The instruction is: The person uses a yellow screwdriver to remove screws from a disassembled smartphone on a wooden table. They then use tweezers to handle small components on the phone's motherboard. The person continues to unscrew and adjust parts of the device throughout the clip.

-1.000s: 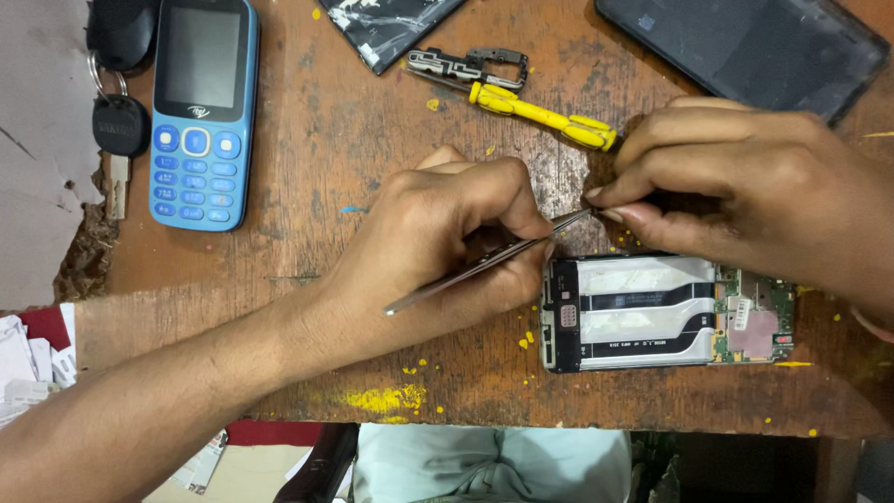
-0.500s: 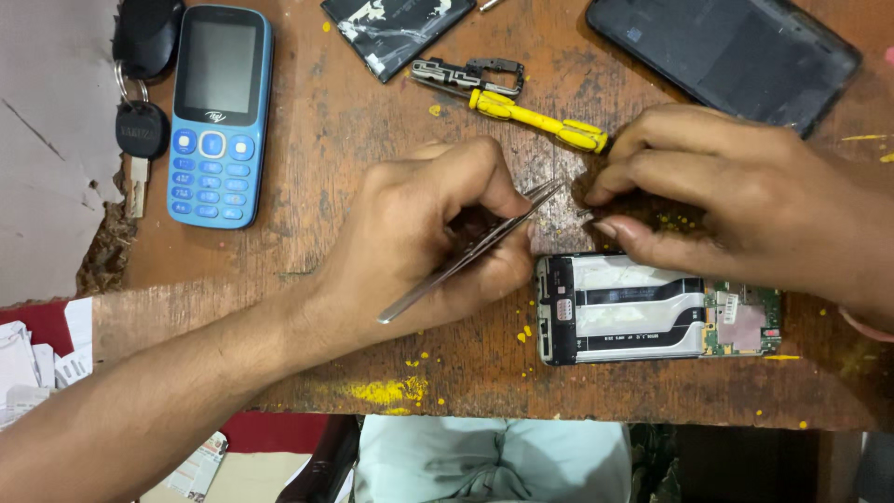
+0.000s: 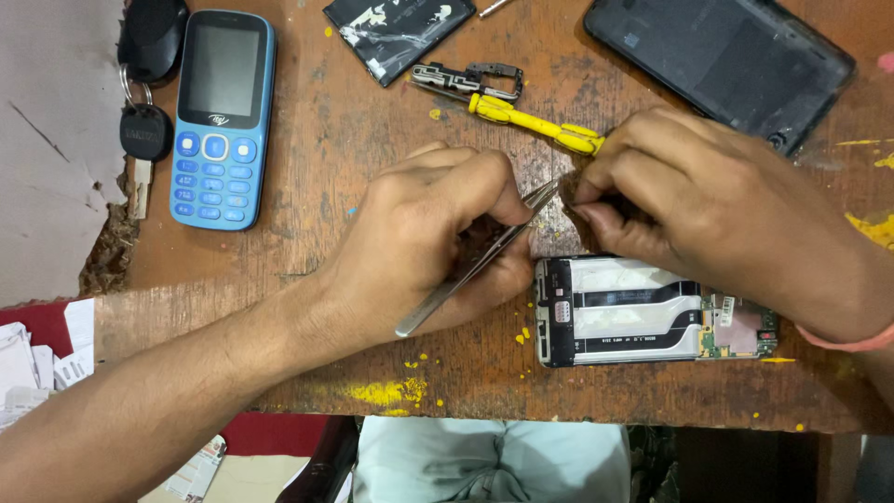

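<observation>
Item one: our left hand (image 3: pixel 424 242), fingers pinched around metal tweezers (image 3: pixel 475 263) whose tips point toward two o'clock and meet our right hand (image 3: pixel 708 205). Item two: that right hand, fingers curled down over something small on the wooden table (image 3: pixel 317 140); we cannot tell what it pins, as the fingers hide it. Item three: an opened smartphone (image 3: pixel 643 312) with its back removed, lying just beside both hands at five o'clock of the tweezers' tips. Item four: a yellow-handled screwdriver (image 3: pixel 535 126) at twelve o'clock, its handle end touching the right hand. Item five: a blue keypad phone (image 3: pixel 222 116) at ten o'clock, well apart. Item six: a dark phone back cover (image 3: pixel 717 65) at one o'clock. Item seven: a flat battery (image 3: pixel 396 33) at eleven o'clock.
</observation>
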